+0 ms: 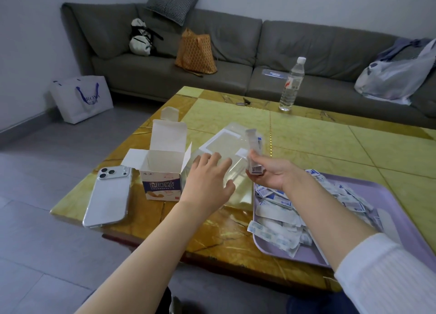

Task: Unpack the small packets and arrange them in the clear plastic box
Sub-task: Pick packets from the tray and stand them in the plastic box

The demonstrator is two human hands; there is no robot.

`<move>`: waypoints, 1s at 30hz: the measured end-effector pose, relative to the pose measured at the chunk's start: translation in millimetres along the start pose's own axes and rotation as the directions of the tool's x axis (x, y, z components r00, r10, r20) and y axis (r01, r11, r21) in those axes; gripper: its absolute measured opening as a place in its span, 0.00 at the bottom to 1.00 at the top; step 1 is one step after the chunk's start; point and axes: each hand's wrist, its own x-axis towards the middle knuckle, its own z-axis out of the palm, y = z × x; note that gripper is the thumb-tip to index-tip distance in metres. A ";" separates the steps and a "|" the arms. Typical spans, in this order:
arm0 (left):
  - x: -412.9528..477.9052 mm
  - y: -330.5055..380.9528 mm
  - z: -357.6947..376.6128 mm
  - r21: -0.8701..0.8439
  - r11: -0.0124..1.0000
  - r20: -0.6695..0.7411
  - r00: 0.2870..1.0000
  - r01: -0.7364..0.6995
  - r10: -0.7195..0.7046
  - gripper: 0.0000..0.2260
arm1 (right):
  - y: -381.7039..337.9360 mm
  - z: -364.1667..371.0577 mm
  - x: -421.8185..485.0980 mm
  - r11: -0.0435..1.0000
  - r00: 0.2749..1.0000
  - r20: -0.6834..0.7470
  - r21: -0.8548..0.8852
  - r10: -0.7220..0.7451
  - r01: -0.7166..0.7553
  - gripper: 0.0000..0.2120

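purple tray [401, 197] on the near right of the table [330, 144] carries a loose heap [280, 211] of packets, so by my reckoning the unpacking is mostly done and the arranging has barely begun. the carton [162, 170] stands left of centre with its flaps up, and what i can see of its inside looks bare. the box [236, 172] sits between carton and tray, its lid [224, 137] thrown back toward the far side. through the clear walls i make out no packets laid inside, though glare makes that hard to be sure of. my right hand [273, 174] grips a small stack [254, 148] of packets, thumb and fingers curled round its lower end, the stack standing nearly upright with its top tipped toward the far side. it hangs over the right edge of the box, not yet set down. my left hand [207, 179] is flat, fingers spread and straight, resting on the near left part of the box as if to steady it; it grasps nothing. the stack is apart from the left fingers, with the open box between them. what is left, as i see it: seat this stack in the box, then gather the heap from the tray bunch by bunch and line it up beside. the phone [108, 195] lies at the near left, out of the way.
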 end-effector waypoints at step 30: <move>8.2 -31.1 -44.0 -0.174 0.982 -0.083 0.995 -0.072 0.059 0.25 | -11.0 31.5 -10.7 0.839 0.976 0.017 -0.507 -0.217 0.195 0.10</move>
